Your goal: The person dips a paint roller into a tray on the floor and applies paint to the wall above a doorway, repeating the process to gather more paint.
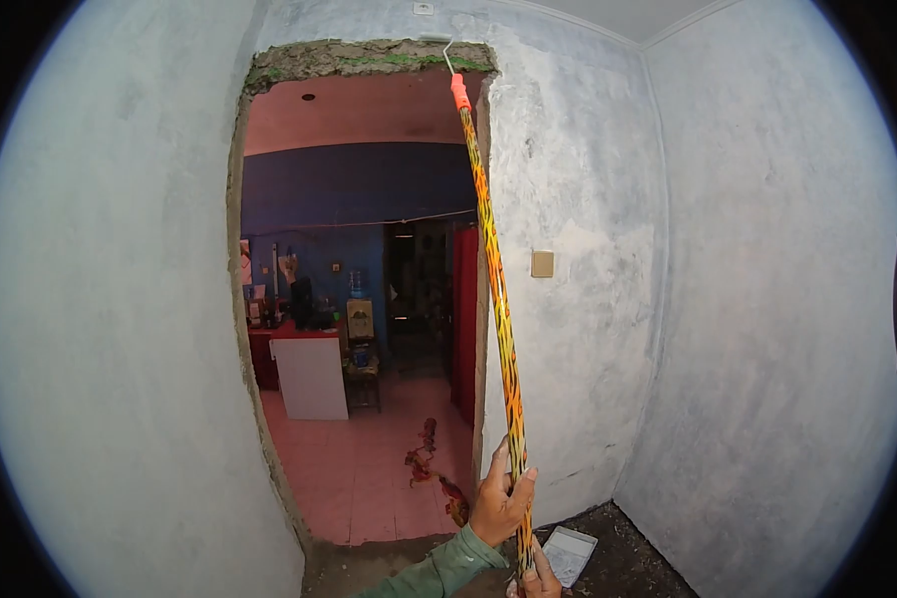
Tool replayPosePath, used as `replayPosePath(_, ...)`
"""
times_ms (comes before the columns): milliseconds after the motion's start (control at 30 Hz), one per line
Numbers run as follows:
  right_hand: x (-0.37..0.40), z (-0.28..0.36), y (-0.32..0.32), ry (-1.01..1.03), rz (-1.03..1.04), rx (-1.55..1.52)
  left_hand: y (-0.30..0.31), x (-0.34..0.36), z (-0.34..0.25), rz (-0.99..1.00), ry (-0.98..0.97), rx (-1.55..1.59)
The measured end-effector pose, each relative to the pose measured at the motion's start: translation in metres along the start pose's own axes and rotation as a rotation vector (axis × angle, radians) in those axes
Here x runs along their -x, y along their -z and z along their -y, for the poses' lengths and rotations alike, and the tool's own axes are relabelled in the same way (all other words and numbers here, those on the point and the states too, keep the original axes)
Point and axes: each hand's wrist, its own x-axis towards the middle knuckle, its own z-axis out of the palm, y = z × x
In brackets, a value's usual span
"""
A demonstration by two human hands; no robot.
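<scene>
A long pole with an orange and yellow pattern rises from the bottom of the view. At its top, a red handle carries a paint roller, which lies against the wall above the rough doorway edge. My left hand, in a green sleeve, is wrapped round the lower pole. Below it, at the bottom edge, my right hand also grips the pole. A white paint tray sits on the dark floor beside my right hand.
A doorway with a rough broken lintel opens onto a room with a pink floor. Inside are a white-sided counter, a red curtain and a reddish object on the floor. A switch plate is on the right wall.
</scene>
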Motion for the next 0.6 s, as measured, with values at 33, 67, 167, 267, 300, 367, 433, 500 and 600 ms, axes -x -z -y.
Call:
replayPosePath(33,0.000,0.001,0.001,0.005,-0.006,0.006,-0.001,0.000,0.002,0.002,0.002,0.005)
replayPosePath(67,-0.001,0.004,0.001,0.006,-0.009,0.006,-0.001,-0.001,0.004,0.002,0.003,0.010)
replayPosePath(167,-0.003,0.009,0.002,-0.021,-0.004,-0.003,-0.004,-0.004,0.009,0.000,0.010,0.022)
replayPosePath(267,-0.009,0.005,0.005,0.009,-0.026,0.036,-0.005,-0.008,0.013,0.007,0.021,0.021)
replayPosePath(300,-0.012,0.005,0.007,0.024,-0.022,0.048,-0.006,-0.012,0.016,0.006,0.022,0.022)
replayPosePath(367,-0.018,0.008,0.009,0.037,-0.020,0.062,-0.008,-0.023,0.017,0.001,-0.009,0.044)
replayPosePath(433,-0.029,0.018,0.009,0.031,-0.048,0.116,-0.011,-0.038,0.010,-0.001,-0.024,0.041)
replayPosePath(500,-0.042,0.028,0.011,0.106,-0.031,0.123,-0.013,-0.055,0.002,-0.001,-0.044,0.038)
replayPosePath(600,-0.052,0.038,0.011,0.115,-0.037,0.129,-0.015,-0.066,-0.001,0.004,-0.048,-0.005)
